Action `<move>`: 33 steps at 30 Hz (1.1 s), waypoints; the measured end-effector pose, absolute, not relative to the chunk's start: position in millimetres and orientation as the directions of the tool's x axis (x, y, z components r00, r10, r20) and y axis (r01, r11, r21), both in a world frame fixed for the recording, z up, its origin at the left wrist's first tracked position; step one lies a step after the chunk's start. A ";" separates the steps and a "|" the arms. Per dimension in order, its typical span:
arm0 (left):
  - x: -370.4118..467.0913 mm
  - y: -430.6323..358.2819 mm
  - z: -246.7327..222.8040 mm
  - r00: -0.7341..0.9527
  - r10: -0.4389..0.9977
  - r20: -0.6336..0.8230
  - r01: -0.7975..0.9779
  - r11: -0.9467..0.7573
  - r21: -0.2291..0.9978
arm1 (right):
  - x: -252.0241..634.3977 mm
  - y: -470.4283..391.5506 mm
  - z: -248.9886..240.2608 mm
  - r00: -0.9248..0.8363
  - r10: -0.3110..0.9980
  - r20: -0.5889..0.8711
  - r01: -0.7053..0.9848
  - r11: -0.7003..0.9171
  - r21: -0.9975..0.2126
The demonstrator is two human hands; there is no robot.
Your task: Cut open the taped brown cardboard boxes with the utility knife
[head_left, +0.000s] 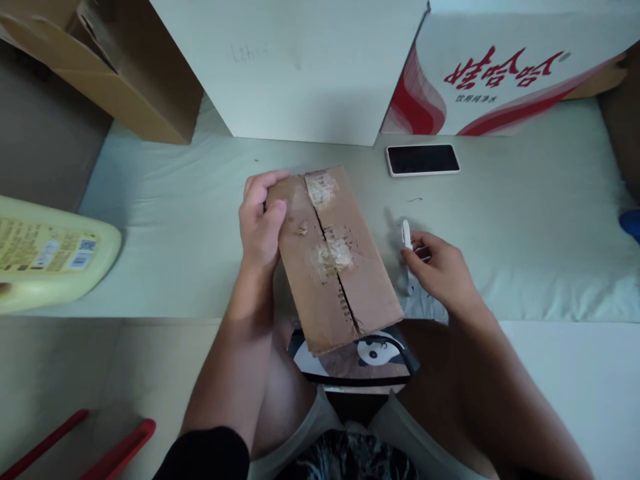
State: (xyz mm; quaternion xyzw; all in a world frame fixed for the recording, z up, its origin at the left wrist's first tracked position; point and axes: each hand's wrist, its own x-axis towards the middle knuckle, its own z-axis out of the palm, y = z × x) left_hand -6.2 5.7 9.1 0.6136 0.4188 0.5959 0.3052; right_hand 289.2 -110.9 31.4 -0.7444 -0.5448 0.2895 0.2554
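A small brown cardboard box (333, 267) is held tilted in front of me, its seam side facing up. Two worn patches of clear tape lie across the dark gap between its flaps. My left hand (263, 220) grips its upper left corner, thumb on the top face. To the right of the box, my right hand (440, 267) pinches a slim white object (406, 237) with a rounded end; its exact kind cannot be made out. A gap separates that object from the box.
A phone (423, 160) lies on the pale green cloth (540, 220). Behind stand a white box (305, 73) and a red-and-white carton (493, 100). At left are an open cardboard box (145, 87) and a yellow bottle (55, 253). Red bars (123, 450) show lower left.
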 end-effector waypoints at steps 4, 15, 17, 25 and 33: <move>-5.8 5.6 11.7 -0.067 0.828 0.557 0.140 -0.545 0.827 | 289.7 -112.1 30.5 0.237 0.959 -0.152 0.665 -0.274 -0.695; 2.2 0.2 30.6 -0.167 0.909 0.382 -0.090 -0.400 0.912 | 286.3 -111.4 33.0 0.242 0.956 -0.165 0.650 -0.286 -0.704; 0.1 1.2 29.9 -0.170 0.925 0.339 -0.122 -0.362 0.924 | 286.6 -111.1 32.6 0.238 0.958 -0.158 0.646 -0.277 -0.712; -3.4 -1.2 31.9 -0.132 0.953 0.273 -0.201 -0.295 0.934 | 286.8 -110.8 32.5 0.267 0.956 -0.125 0.596 -0.265 -0.758; 0.9 -0.9 20.2 0.052 0.920 0.389 -0.048 -0.387 0.921 | 287.3 -103.2 38.6 0.622 0.774 0.115 0.175 0.006 -0.985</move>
